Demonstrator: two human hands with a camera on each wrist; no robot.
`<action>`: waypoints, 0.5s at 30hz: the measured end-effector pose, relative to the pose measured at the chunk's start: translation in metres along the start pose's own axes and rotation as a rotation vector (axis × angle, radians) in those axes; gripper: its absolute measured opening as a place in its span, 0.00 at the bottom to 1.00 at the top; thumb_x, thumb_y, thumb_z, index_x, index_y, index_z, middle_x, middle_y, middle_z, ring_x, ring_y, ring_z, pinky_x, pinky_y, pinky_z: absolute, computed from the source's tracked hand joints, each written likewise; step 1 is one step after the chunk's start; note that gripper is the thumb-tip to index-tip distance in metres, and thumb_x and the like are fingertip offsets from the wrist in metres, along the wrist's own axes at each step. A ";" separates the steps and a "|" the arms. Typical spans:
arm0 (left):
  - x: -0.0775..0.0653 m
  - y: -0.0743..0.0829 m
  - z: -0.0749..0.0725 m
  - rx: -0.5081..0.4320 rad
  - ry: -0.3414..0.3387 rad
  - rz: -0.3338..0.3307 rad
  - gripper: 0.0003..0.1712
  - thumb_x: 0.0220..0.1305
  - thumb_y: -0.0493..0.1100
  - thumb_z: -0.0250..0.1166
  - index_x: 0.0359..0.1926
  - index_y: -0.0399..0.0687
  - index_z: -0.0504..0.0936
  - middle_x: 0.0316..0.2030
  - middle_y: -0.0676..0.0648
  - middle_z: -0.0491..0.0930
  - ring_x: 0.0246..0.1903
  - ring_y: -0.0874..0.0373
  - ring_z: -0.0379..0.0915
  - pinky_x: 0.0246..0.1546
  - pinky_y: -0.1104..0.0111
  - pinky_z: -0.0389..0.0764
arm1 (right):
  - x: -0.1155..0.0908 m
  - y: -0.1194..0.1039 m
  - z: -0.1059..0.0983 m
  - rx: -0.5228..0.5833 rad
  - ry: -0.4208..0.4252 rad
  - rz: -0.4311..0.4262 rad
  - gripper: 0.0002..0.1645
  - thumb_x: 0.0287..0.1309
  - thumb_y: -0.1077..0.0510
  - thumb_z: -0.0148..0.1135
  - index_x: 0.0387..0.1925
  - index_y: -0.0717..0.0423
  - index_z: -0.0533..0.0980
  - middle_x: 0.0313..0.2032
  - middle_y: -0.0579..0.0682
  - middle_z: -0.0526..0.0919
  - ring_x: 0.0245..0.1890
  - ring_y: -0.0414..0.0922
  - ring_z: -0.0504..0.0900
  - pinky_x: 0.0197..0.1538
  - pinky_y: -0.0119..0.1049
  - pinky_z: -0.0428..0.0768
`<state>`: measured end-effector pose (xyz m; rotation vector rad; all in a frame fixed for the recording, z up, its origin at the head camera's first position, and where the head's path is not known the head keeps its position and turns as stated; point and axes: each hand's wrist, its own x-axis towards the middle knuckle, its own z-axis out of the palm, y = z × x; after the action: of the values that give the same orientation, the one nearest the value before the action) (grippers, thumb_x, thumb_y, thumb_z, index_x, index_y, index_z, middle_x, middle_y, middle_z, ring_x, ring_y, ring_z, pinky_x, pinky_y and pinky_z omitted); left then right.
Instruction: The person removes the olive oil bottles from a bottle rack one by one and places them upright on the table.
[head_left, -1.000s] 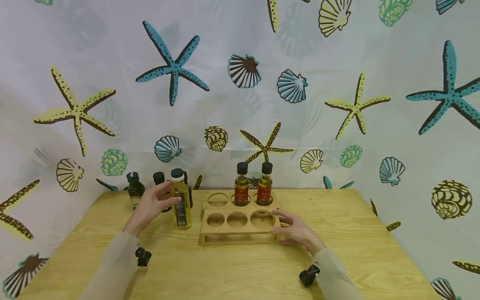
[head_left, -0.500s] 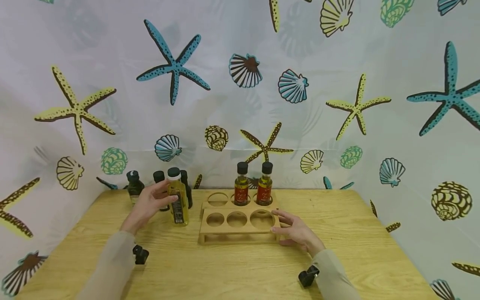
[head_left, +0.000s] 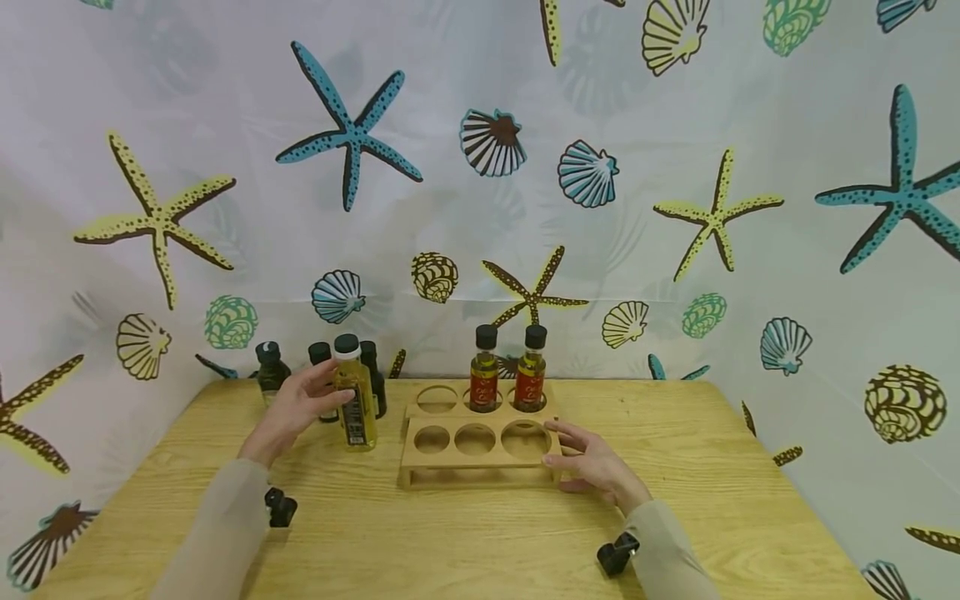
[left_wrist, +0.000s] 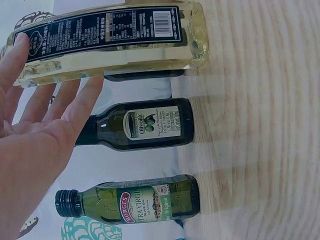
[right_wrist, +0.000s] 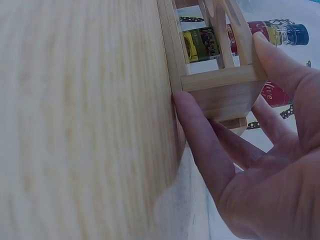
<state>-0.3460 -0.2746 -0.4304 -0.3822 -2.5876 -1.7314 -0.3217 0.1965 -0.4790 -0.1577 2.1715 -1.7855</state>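
My left hand (head_left: 296, 408) grips a clear bottle of pale yellow oil (head_left: 365, 404) by its upper half, left of the rack. The bottle has a dark cap with a white collar. In the left wrist view, its dark back label with a barcode faces the camera, thumb on one side and fingers on the other. Whether its base touches the table is unclear. My right hand (head_left: 600, 471) holds the right end of a two-step wooden bottle rack (head_left: 480, 461), thumb on the upper edge. Two red-labelled oil bottles, one (head_left: 483, 385) beside the other (head_left: 529, 385), stand in its back row.
Behind the left hand stand a green Borges olive oil bottle (left_wrist: 135, 201), a dark Olivoilà bottle (left_wrist: 145, 125) and another dark bottle (head_left: 377, 385), partly hidden. The rack's front row has three holes with no bottles. A patterned curtain (head_left: 465, 217) borders the wooden table (head_left: 450, 542).
Over the past second my left hand and the pale oil bottle have shifted slightly left and back, with little motion in the last half second. My right hand and the rack stay in place.
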 end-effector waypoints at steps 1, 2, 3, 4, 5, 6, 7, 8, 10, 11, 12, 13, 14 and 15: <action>0.000 0.000 0.000 -0.002 -0.004 0.000 0.50 0.67 0.53 0.65 0.78 0.47 0.46 0.76 0.32 0.45 0.72 0.32 0.49 0.66 0.38 0.60 | 0.000 0.000 -0.001 -0.001 0.001 0.000 0.43 0.54 0.51 0.73 0.70 0.40 0.66 0.74 0.64 0.53 0.68 0.65 0.65 0.47 0.49 0.85; 0.000 0.001 0.000 -0.002 -0.007 0.000 0.49 0.67 0.53 0.65 0.78 0.47 0.46 0.76 0.32 0.45 0.72 0.32 0.49 0.66 0.38 0.60 | 0.000 0.000 -0.001 -0.002 0.003 0.000 0.43 0.54 0.51 0.73 0.70 0.40 0.66 0.74 0.64 0.53 0.68 0.65 0.66 0.47 0.49 0.85; 0.001 0.001 0.000 -0.002 -0.010 0.001 0.49 0.67 0.53 0.65 0.78 0.47 0.46 0.75 0.32 0.45 0.72 0.32 0.50 0.66 0.38 0.61 | 0.000 -0.001 -0.001 -0.005 0.003 -0.002 0.43 0.54 0.50 0.73 0.70 0.40 0.66 0.74 0.64 0.53 0.67 0.65 0.66 0.46 0.49 0.85; 0.001 0.001 0.000 -0.001 -0.013 0.002 0.49 0.67 0.53 0.64 0.78 0.47 0.46 0.75 0.32 0.45 0.71 0.31 0.50 0.66 0.38 0.61 | 0.001 -0.001 -0.002 -0.005 0.003 -0.001 0.43 0.54 0.50 0.73 0.70 0.40 0.66 0.74 0.64 0.54 0.67 0.65 0.66 0.46 0.49 0.85; 0.001 0.001 0.000 -0.003 -0.012 0.001 0.49 0.67 0.53 0.64 0.78 0.47 0.46 0.75 0.32 0.46 0.71 0.31 0.50 0.65 0.38 0.61 | 0.001 -0.001 -0.002 -0.006 0.002 -0.002 0.43 0.54 0.50 0.73 0.70 0.40 0.66 0.74 0.64 0.54 0.67 0.65 0.66 0.46 0.49 0.85; 0.001 0.001 0.000 -0.002 -0.011 0.001 0.49 0.67 0.53 0.64 0.78 0.47 0.46 0.75 0.32 0.45 0.71 0.31 0.50 0.65 0.38 0.61 | 0.000 -0.001 -0.002 -0.008 0.001 -0.004 0.43 0.55 0.50 0.73 0.70 0.40 0.66 0.74 0.64 0.54 0.67 0.65 0.66 0.46 0.48 0.85; 0.001 0.001 -0.001 0.000 -0.008 -0.001 0.49 0.67 0.53 0.64 0.78 0.47 0.46 0.75 0.32 0.46 0.71 0.31 0.50 0.65 0.38 0.61 | 0.000 -0.002 -0.001 -0.008 -0.002 -0.007 0.43 0.55 0.51 0.72 0.71 0.40 0.66 0.74 0.64 0.54 0.67 0.65 0.66 0.46 0.48 0.85; 0.001 0.001 -0.001 0.002 -0.005 -0.002 0.49 0.67 0.53 0.64 0.78 0.48 0.46 0.75 0.32 0.46 0.71 0.31 0.50 0.65 0.38 0.62 | 0.000 -0.002 -0.001 -0.007 -0.004 -0.009 0.42 0.55 0.51 0.72 0.71 0.40 0.66 0.74 0.64 0.54 0.68 0.65 0.66 0.46 0.48 0.85; 0.001 0.001 -0.001 0.005 0.000 -0.007 0.49 0.67 0.53 0.65 0.78 0.48 0.47 0.75 0.32 0.47 0.71 0.31 0.50 0.64 0.39 0.63 | 0.000 -0.003 -0.001 -0.004 -0.006 -0.010 0.42 0.56 0.52 0.72 0.71 0.40 0.65 0.74 0.65 0.54 0.68 0.65 0.65 0.46 0.48 0.85; 0.001 0.001 0.000 0.008 0.000 -0.011 0.49 0.66 0.54 0.65 0.78 0.49 0.47 0.75 0.32 0.48 0.71 0.32 0.51 0.64 0.39 0.64 | -0.001 -0.003 0.000 -0.003 -0.007 -0.011 0.42 0.56 0.52 0.72 0.71 0.41 0.65 0.74 0.65 0.54 0.68 0.64 0.64 0.45 0.47 0.85; 0.001 0.001 0.000 0.011 0.000 -0.013 0.49 0.66 0.54 0.65 0.78 0.49 0.47 0.75 0.32 0.48 0.71 0.32 0.51 0.64 0.39 0.64 | -0.001 -0.003 0.000 -0.001 -0.008 -0.012 0.42 0.56 0.53 0.72 0.71 0.41 0.65 0.74 0.65 0.54 0.69 0.65 0.64 0.45 0.47 0.85; 0.001 0.001 0.000 0.014 0.001 -0.015 0.50 0.66 0.54 0.65 0.78 0.49 0.48 0.75 0.32 0.49 0.71 0.32 0.52 0.64 0.39 0.65 | -0.001 -0.003 0.000 0.000 -0.011 -0.013 0.42 0.56 0.53 0.71 0.71 0.42 0.65 0.74 0.65 0.53 0.69 0.65 0.63 0.45 0.48 0.85; 0.002 0.001 0.000 0.014 0.001 -0.016 0.50 0.65 0.54 0.66 0.78 0.49 0.48 0.74 0.32 0.50 0.71 0.32 0.53 0.64 0.39 0.65 | -0.002 -0.003 0.000 0.003 -0.011 -0.012 0.42 0.56 0.54 0.72 0.71 0.41 0.65 0.74 0.65 0.53 0.70 0.65 0.62 0.45 0.48 0.85; 0.002 0.001 0.000 0.016 0.001 -0.015 0.50 0.65 0.54 0.66 0.78 0.49 0.48 0.74 0.32 0.50 0.70 0.32 0.53 0.64 0.39 0.65 | -0.002 -0.002 0.001 0.006 -0.010 -0.011 0.42 0.56 0.54 0.72 0.71 0.41 0.66 0.74 0.65 0.53 0.70 0.65 0.62 0.45 0.48 0.85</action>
<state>-0.3475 -0.2736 -0.4292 -0.3621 -2.6090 -1.7146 -0.3202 0.1958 -0.4765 -0.1771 2.1620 -1.7933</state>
